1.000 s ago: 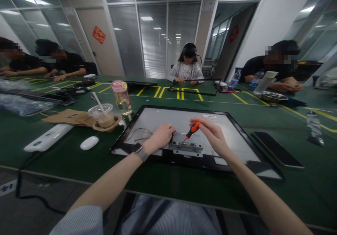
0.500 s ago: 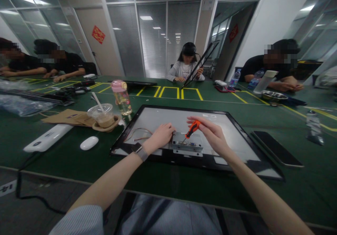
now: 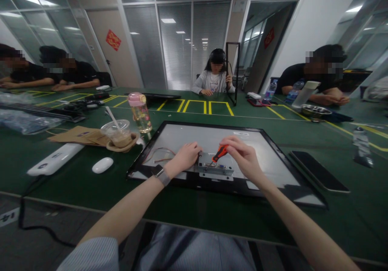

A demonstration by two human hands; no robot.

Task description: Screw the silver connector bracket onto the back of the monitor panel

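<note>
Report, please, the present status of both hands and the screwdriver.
Right hand: grips screwdriver, tip down at metal bracket. Left hand: at bracket's left end. Thin cables beside left hand.

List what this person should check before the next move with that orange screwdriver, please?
1. Grip of the right hand on the orange-and-black screwdriver: ok; fingers hold the handle's upper end.
2. Screwdriver tip seated in a screw: cannot tell; too small to see.
3. Left hand steadying the silver metal bracket: cannot tell; it is at the left edge, but firmness doesn't show.
4. Black-rimmed pale rectangular panel lying flat: ok.
5. Thin brown wires away from the screwdriver: ok; they lie left of the bracket.
6. Clear plastic cup with a straw off the panel: ok; it stands to the left.
</note>
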